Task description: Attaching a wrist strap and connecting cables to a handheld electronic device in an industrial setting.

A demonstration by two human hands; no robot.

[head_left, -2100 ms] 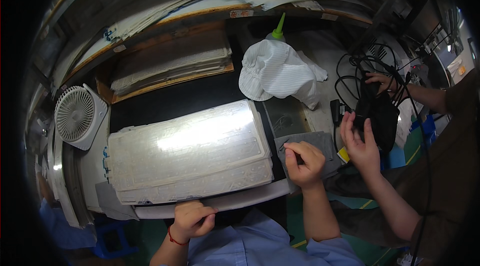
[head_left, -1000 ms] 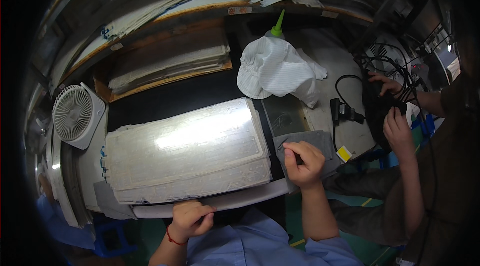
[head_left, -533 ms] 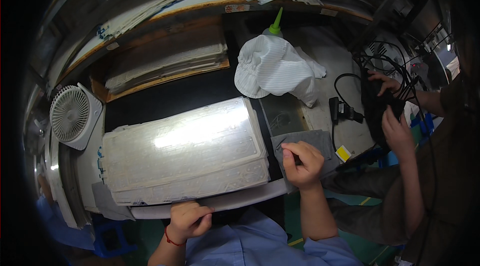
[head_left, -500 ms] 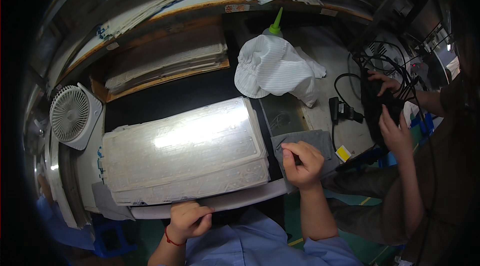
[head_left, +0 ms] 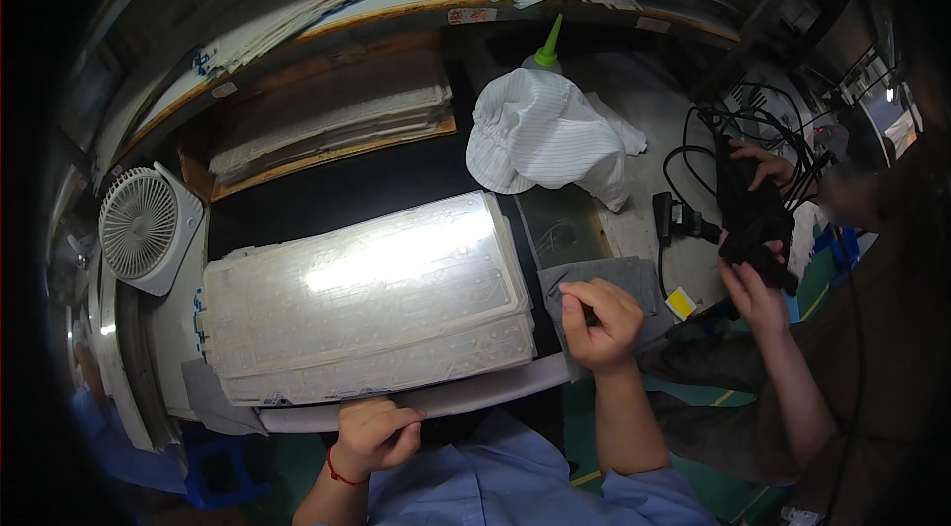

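Note:
My left hand (head_left: 376, 435) is curled into a loose fist at the front edge of the table, just below a stack of sheets, and nothing shows in it. A red cord bracelet circles that wrist. My right hand (head_left: 601, 328), fingers bent in and thumb against them, hovers at or rests on a folded grey cloth (head_left: 634, 278); I see nothing held in it. Between and beyond both hands lies the stack of flat, clear-and-silvery embossed sheets (head_left: 386, 278), its top one glaring with reflected light.
A white fan (head_left: 144, 229) stands at the left. Behind are a wooden tray (head_left: 327, 159) of more sheets, a striped white cap (head_left: 540, 135) and a green-tipped bottle (head_left: 547, 46). On the right, a co-worker's hands (head_left: 758, 298) hold a black device with cables (head_left: 753, 229).
My own hands and the sheets stay where they were. At the right, the co-worker's nearer hand has shifted down and left, and the black device has turned.

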